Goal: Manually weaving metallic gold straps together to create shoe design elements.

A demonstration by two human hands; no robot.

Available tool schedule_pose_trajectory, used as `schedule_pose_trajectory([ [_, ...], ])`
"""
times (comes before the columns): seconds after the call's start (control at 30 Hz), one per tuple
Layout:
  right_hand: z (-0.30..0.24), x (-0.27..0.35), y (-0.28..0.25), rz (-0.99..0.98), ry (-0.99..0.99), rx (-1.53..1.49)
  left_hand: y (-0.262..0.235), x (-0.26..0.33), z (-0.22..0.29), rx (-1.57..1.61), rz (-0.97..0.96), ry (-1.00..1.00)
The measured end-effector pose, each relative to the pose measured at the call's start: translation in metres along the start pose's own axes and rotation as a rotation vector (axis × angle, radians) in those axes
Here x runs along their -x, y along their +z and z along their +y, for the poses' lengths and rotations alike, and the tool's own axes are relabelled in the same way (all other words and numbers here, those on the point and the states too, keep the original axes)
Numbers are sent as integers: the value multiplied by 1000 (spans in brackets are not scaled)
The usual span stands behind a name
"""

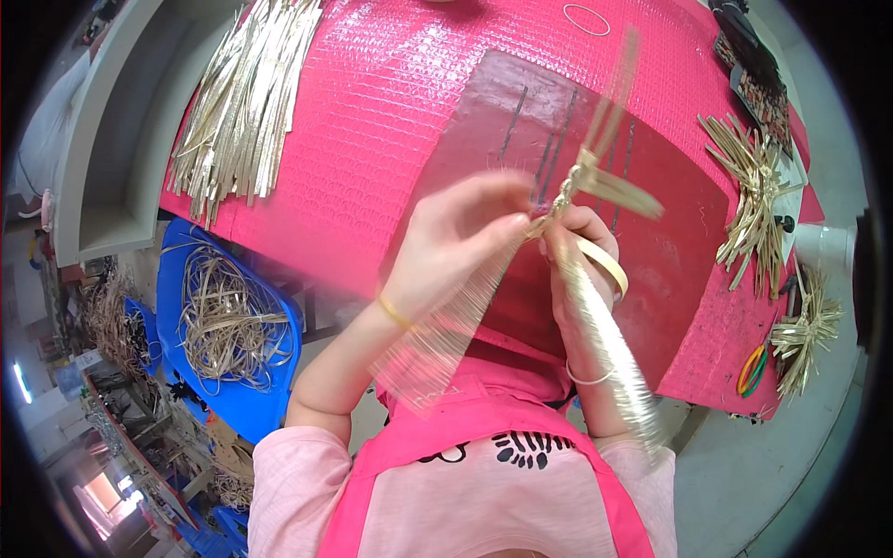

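Note:
A short braid of flat, shiny gold strips (pixel 564 195) is between my hands, above a dark red board (pixel 651 307). My right hand (pixel 579 244) pinches the braid's lower end. Loose strip ends stick out above it, and a long gold strip (pixel 606 339) hangs along my right forearm. My left hand (pixel 470 228) has its thumb and fingers closed on another gold strip (pixel 456 330) at the braid's left side; that strip is smeared by motion down to my apron. A cream band (pixel 605 267) curves round beside my right fingers.
Many gold strips (pixel 246 102) lie on the pink table cover (pixel 372 121) at the far left. A blue bin (pixel 256 409) with tangled strips stands lower left. Bundles of gold strips (pixel 755 200) and coloured rubber bands (pixel 752 370) lie along the right edge.

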State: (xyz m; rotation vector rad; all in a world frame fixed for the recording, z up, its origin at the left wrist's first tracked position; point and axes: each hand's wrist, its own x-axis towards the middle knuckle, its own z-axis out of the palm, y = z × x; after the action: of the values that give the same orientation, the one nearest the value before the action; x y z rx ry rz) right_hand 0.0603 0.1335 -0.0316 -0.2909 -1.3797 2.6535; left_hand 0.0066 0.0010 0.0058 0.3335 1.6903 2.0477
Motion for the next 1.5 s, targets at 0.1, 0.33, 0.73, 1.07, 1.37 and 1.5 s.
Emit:
schedule_pose_trajectory([
  [0.1, -7, 5, 10, 19, -137, 243, 8, 11, 0, -14, 46, 101],
  [0.33, -6, 16, 12, -7, -196, 291, -6, -4, -6, 632, -217, -366],
  [0.73, -1, -8, 14, -13, -77, 373, 5, 8, -18, -328, 202, 213],
  [1.07, -11, -10, 16, -3, -622, 1040, 14, 6, -10, -68, 170, 75],
  [1.37, -23, -15, -4, 405, -257, -5, -11, -15, -8, 457, 69, -236],
  [1.5, -44, 5, -34, 303, -555, 546, -68, -51, 0, -976, -168, 24],
])
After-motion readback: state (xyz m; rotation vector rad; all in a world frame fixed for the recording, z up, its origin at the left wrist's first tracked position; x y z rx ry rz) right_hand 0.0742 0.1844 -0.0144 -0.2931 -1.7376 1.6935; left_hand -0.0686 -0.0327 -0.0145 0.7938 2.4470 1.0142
